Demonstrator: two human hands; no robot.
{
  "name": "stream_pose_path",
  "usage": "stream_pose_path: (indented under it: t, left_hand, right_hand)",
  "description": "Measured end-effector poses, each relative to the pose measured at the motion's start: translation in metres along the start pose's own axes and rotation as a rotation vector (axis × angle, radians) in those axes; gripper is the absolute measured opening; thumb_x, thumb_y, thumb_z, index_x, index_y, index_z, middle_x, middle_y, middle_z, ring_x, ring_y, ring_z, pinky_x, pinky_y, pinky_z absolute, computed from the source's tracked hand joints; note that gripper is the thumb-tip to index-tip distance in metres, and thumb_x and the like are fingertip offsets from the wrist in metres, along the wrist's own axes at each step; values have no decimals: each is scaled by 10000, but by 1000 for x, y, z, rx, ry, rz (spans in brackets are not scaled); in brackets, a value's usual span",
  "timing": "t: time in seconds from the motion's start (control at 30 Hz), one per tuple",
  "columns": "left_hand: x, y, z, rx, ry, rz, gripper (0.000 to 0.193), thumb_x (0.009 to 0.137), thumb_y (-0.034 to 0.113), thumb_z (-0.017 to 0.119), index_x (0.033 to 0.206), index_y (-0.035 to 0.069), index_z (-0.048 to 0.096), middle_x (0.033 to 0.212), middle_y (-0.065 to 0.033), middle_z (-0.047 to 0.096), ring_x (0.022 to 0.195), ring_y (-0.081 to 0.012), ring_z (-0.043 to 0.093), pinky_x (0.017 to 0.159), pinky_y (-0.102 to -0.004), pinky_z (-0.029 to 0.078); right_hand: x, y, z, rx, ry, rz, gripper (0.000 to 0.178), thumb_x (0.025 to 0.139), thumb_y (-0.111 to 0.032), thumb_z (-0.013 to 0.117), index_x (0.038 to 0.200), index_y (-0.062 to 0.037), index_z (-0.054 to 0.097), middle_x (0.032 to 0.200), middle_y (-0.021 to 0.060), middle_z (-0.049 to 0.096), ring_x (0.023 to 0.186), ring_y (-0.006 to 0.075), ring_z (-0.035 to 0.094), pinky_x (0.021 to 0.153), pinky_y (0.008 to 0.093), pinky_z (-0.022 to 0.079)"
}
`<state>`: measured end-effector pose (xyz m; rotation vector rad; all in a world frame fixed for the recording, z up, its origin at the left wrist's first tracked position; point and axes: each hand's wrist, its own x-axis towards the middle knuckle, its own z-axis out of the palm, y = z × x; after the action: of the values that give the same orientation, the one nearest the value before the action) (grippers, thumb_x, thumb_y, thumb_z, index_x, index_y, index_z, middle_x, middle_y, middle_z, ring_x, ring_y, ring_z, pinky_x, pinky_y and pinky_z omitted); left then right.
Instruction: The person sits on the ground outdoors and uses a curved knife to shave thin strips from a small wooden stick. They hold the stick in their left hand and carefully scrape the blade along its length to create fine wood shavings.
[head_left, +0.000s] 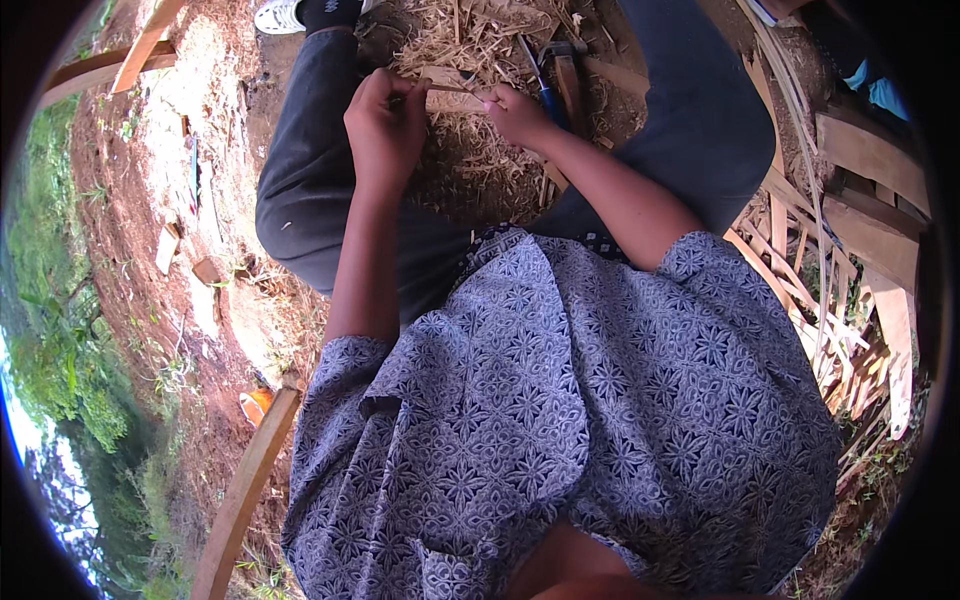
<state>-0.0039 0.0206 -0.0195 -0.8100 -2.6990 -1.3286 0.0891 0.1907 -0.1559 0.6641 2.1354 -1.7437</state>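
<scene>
Between my hands, over the wood shavings (450, 165), runs a thin strip of wood (452, 89). My left hand (388, 128) is closed, its fingertips pinching the strip's left end. My right hand (517, 117) is also closed, thumb and fingers around the other end. Whether a small blade is in it too, I cannot make out. Just beyond my right hand lie a blue-handled tool (549, 98) with a narrow metal shaft and a hammer (568, 85) with a wooden handle.
My dark trouser legs (308, 170) are spread on both sides of the shavings. Boards (872, 160) and split wood pieces (850, 350) are piled at the right. At the left, a wooden pole (245, 495) stands over reddish ground, with small wood blocks (168, 248) and greenery (60, 330) farther off.
</scene>
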Motion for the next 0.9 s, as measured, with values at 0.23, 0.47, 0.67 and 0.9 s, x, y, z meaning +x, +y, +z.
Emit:
stream_pose_path:
  t: [0.23, 0.47, 0.67, 0.9]
  left_hand:
    - [-10, 8, 2, -13, -18, -79, 206, 858, 47, 781, 805, 6, 587, 721, -82, 608, 640, -140, 544, 607, -286, 467]
    - [-32, 17, 2, 15, -57, 22, 175, 832, -5, 766, 828, 23, 593, 796, -117, 655, 688, -246, 638, 612, -339, 501]
    - [-47, 20, 2, 20, -84, 148, 216, 813, -60, 760, 866, 45, 580, 878, -108, 695, 795, -249, 699, 645, -341, 540]
    - [-47, 24, 5, 36, -95, 164, 240, 805, -65, 767, 867, 54, 568, 884, -105, 705, 809, -259, 704, 655, -356, 545]
  right_hand:
    - [-13, -26, 7, 57, 37, -227, 203, 1024, -266, 552, 1097, -79, 585, 698, 14, 578, 556, 99, 540, 527, 301, 439]
    - [-30, -31, -2, 138, -42, -275, 220, 1023, -252, 560, 1125, -62, 604, 737, 10, 594, 637, 86, 550, 592, 294, 457]
    - [-18, 1, -1, -7, 37, -324, 235, 1007, -257, 595, 1131, -61, 632, 848, 47, 648, 710, 122, 589, 673, 324, 488]
    - [-21, -1, -11, 3, -41, -295, 245, 1004, -250, 603, 1124, -39, 636, 924, 76, 667, 800, 159, 629, 757, 337, 507]
